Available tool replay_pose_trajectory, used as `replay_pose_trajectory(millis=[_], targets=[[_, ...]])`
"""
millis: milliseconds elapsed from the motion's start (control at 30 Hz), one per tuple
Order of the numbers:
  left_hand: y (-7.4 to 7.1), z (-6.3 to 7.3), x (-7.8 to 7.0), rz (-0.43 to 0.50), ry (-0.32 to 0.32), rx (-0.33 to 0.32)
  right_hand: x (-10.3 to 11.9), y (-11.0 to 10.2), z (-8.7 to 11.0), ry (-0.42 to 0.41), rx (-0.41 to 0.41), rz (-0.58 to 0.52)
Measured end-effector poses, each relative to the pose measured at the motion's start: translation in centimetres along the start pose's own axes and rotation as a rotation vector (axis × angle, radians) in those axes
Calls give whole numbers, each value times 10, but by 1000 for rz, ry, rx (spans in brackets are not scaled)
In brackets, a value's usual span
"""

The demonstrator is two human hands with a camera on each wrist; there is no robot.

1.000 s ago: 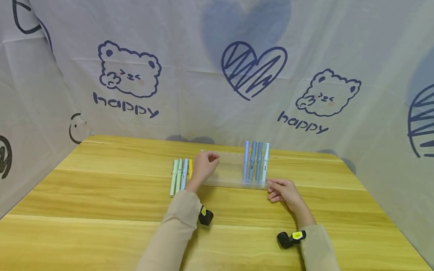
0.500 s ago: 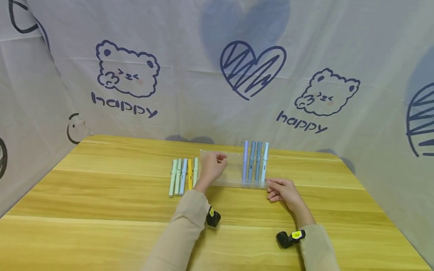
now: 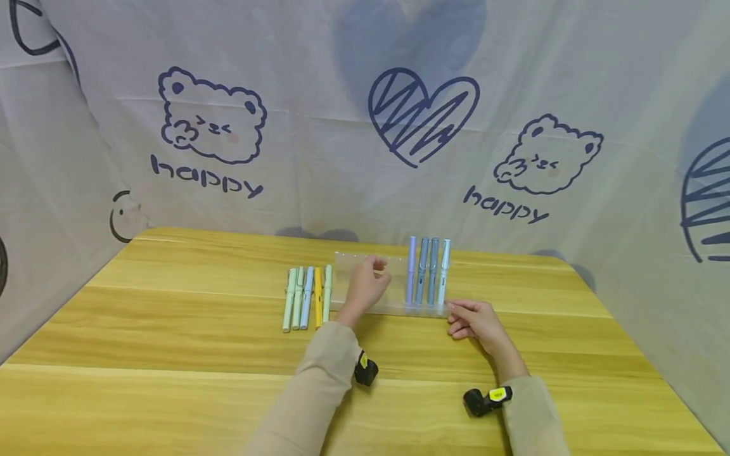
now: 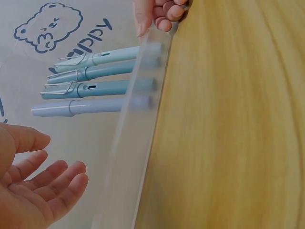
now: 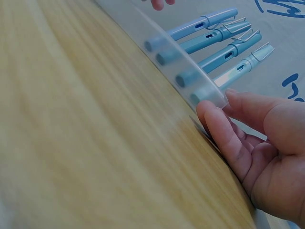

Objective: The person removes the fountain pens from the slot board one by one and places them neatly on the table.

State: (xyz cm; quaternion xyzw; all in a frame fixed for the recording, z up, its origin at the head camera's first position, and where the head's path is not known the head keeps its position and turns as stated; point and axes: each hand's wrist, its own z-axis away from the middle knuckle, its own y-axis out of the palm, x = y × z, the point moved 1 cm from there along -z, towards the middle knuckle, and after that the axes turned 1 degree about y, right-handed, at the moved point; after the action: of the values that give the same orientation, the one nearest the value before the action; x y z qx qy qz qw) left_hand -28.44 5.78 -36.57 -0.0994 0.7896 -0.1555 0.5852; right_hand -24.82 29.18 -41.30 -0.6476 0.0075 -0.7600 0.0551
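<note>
A clear plastic pen stand (image 3: 365,309) sits on the table, with several capped pens leaning upright at its right end. They are a lavender pen (image 3: 411,269), two dark blue pens (image 3: 422,271) and a pale blue pen (image 3: 444,272). My right hand (image 3: 478,324) pinches the stand's right front corner between thumb and fingers; the right wrist view shows this grip (image 5: 257,138) closely. Over the stand's left part hovers my left hand (image 3: 367,288), left of the lavender pen. Its fingers (image 4: 66,193) are loosely bent, and nothing is in them.
Left of the stand, several pens lie side by side on the wooden table (image 3: 171,329): light green pens (image 3: 289,301), a light blue pen (image 3: 307,297) and a yellow pen (image 3: 318,297). A printed cloth (image 3: 319,158) hangs behind the table.
My left hand has moved right along the stand, away from the lying pens, uncovering the yellow pen and the light green pen beside it. My right hand keeps its place at the corner.
</note>
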Motion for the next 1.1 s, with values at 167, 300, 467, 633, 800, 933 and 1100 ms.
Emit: replay_pose_trajectory(millis=[167, 300, 467, 633, 800, 933, 1100], targets=[[4, 0, 0, 18, 0, 2, 0, 0, 0, -2, 7, -10], [8, 1, -1, 22, -2, 7, 0, 0, 0, 1, 5, -11], [12, 0, -2, 20, -9, 13, 0, -1, 0, 4, 2, -6], [17, -1, -3, 13, -7, 17, 0, -1, 0, 16, -7, -8], [21, -1, -3, 17, 2, 20, 1, -1, 0, 19, -10, -7], [24, -1, -5, 28, 3, 24, 1, 0, 0, 12, -4, -1], [28, -1, -7, 30, -12, 28, 1, 0, 0, 7, -6, 5]])
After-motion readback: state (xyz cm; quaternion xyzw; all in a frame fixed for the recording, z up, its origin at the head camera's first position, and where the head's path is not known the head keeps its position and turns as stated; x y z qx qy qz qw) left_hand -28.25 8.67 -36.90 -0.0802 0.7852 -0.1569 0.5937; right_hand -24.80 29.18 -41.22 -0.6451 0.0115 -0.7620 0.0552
